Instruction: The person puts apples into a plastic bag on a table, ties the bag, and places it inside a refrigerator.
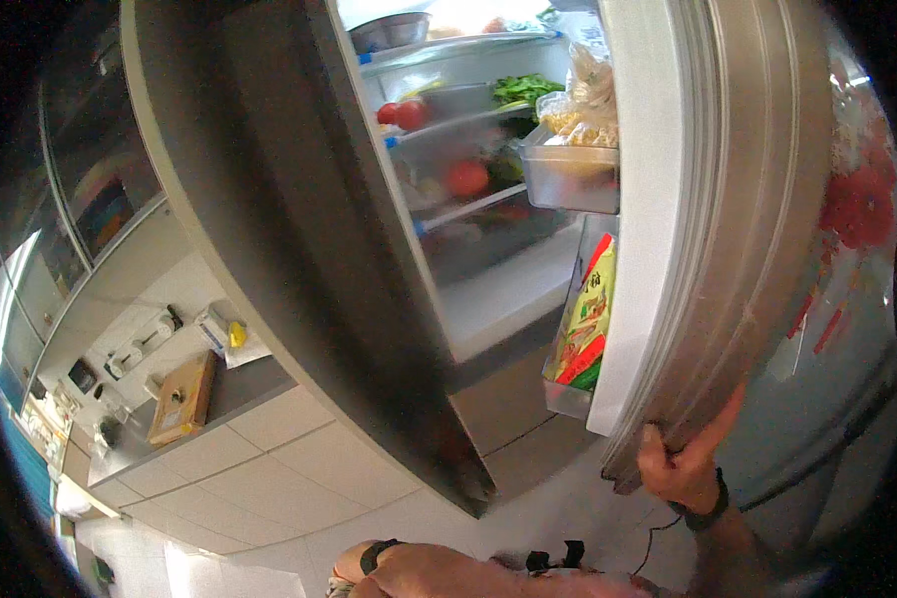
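Note:
A refrigerator stands open before me. My right hand (684,460), with a dark band at its wrist, grips the lower edge of the right refrigerator door (747,224), thumb and fingers on either side. My left hand (353,562), also with a dark wristband, is low at the picture's bottom edge; its fingers are mostly hidden, and a small patterned thing shows beside it. The door's upper bin (572,176) holds bags of yellowish food; the lower bin has a yellow and red packet (589,321). On the shelves are red round produce (411,114), leafy greens (527,90) and a metal bowl (391,31).
The dark left refrigerator door (291,224) stands open, between the shelves and a kitchen counter (250,389) with pale cabinets. A wooden box (183,396) lies on the counter. A glossy surface with red flowers (859,198) is at the far right. A thin cable (649,542) hangs near my right wrist.

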`<state>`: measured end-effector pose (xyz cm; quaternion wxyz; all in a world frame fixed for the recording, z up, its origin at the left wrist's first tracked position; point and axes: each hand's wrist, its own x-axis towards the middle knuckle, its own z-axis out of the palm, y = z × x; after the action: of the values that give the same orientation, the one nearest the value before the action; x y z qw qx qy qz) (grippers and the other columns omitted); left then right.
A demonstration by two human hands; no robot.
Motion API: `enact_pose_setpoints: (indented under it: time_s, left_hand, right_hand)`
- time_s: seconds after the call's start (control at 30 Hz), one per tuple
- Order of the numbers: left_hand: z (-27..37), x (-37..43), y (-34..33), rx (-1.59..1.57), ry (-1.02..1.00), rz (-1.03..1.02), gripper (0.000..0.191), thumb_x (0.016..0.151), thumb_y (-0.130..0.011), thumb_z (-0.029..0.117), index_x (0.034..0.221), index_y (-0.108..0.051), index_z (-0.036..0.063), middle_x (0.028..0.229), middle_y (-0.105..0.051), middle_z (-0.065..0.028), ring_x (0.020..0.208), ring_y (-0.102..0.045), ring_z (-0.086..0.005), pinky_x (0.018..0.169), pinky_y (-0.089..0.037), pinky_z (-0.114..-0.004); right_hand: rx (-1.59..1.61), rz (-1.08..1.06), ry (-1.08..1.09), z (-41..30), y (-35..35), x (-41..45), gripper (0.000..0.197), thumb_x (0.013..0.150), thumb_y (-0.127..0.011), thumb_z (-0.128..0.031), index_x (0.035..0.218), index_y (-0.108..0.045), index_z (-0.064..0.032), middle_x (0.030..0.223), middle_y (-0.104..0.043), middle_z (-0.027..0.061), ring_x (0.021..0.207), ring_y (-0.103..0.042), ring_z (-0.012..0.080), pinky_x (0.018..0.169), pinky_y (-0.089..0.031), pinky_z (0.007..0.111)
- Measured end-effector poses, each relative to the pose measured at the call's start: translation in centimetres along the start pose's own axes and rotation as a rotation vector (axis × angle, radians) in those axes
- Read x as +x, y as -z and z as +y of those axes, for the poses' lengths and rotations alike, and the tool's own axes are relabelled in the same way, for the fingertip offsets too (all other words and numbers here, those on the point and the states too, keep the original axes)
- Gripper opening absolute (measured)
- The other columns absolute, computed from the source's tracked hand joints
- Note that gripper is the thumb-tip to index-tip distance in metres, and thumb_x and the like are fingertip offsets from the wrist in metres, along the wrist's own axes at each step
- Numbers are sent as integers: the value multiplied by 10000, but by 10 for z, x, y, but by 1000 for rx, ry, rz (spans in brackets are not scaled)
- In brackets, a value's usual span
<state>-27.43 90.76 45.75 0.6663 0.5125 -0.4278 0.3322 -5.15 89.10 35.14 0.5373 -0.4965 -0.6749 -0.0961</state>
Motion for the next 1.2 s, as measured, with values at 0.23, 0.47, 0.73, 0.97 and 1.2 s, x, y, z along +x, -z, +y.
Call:
enact_pose_setpoints:
  time_s: [0.23,0.47,0.73,0.97,1.2]
  left_hand:
    - [56,-74,26,438,208,560,497,787,-655,192,1223,-481,29,818,-570,-108,847,-556,-288,899,-387,-547]
    - [107,-156,44,404,221,864,287,838,-598,42,1123,-587,13,679,-543,-54,626,-551,-170,789,-464,-438]
    - [137,-215,33,521,256,1062,259,909,-532,178,1098,-595,12,601,-499,-23,529,-470,-138,705,-450,-370]
    - [154,-224,26,633,284,1050,293,872,-554,133,1124,-575,-13,749,-563,-65,708,-539,-176,763,-466,-384]
    - [155,-241,21,657,319,1148,291,855,-520,-41,1137,-575,7,728,-527,-18,746,-537,-157,758,-463,-314]
  right_hand:
    - [-104,198,256,-16,-103,41,837,729,-580,-105,1411,-111,18,1407,-130,350,1293,-200,503,1030,-193,588]
    - [-222,265,265,-34,-178,78,759,686,-579,-44,1353,-222,26,1389,-188,299,1257,-217,521,997,-204,625]
    - [-307,351,269,-30,-251,112,723,674,-599,-42,1338,-315,4,1397,-241,234,1273,-233,475,1003,-207,616]
    - [-325,340,220,-29,-302,142,748,670,-607,-24,1358,-314,-24,1399,-260,209,1278,-239,455,1012,-202,592]
    - [-421,398,204,-11,-307,157,786,691,-615,-32,1397,-272,-54,1438,-239,154,1322,-202,394,1039,-186,551]
